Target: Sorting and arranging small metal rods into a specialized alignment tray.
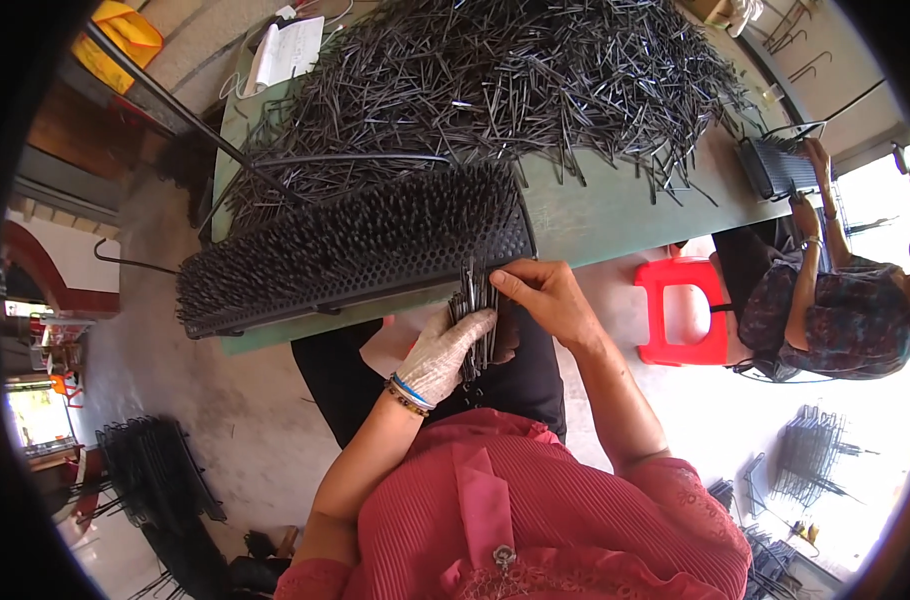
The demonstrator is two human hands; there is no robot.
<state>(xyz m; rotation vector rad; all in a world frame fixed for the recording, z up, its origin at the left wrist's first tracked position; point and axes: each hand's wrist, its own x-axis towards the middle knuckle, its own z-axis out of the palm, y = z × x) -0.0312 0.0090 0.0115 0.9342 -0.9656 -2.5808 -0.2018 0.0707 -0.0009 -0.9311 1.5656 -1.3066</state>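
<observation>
My left hand (437,360), in a pale work glove, is closed round a bundle of thin dark metal rods (473,340) held upright over my lap. My bare right hand (545,298) pinches at the top of that bundle with thumb and forefinger; exactly which rod it grips is too small to make out. Just beyond my hands lies a long black perforated rack (395,272), slanting along the table's near edge. Most of its holes hold upright dark rods (355,220), while bare holes show along its near right side.
A large heap of loose dark rods (515,80) covers the far part of the green table (595,215). White paper (285,52) lies at the far left. On the right, beside a red stool (680,310), another person (835,310) handles a similar rack (775,165). Black racks (160,470) stand lower left.
</observation>
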